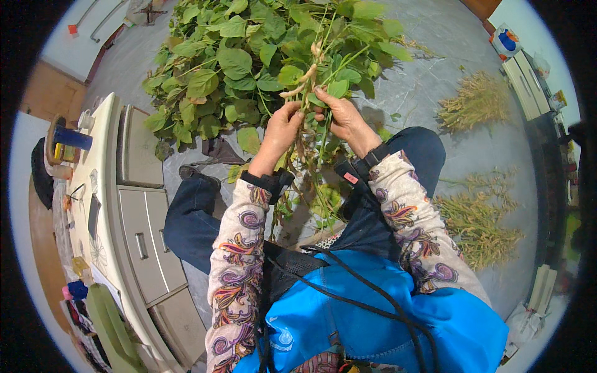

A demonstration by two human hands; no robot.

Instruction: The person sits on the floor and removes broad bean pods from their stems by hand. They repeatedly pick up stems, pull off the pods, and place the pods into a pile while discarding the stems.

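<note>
My left hand [283, 127] pinches the stems of a leafy bean plant, just below a few plump tan pods [305, 79]. Close to its right, my right hand [343, 114] has its thumb and fingers closed on a leaf or stem of the same plant. The plant's lower stems, with more pods and leaves, hang down between my wrists over the floor between my legs. Beyond my hands lies a big heap of green bean plants [233, 65], some leaves yellowing. What exactly the right fingertips grip is partly hidden by leaves.
Two bundles of podded stalks, an upper [473, 102] and a lower [480, 217], lie on the grey floor at the right. A cream cabinet [144, 242] with things on its top stands at the left. My bent legs flank the hanging stems.
</note>
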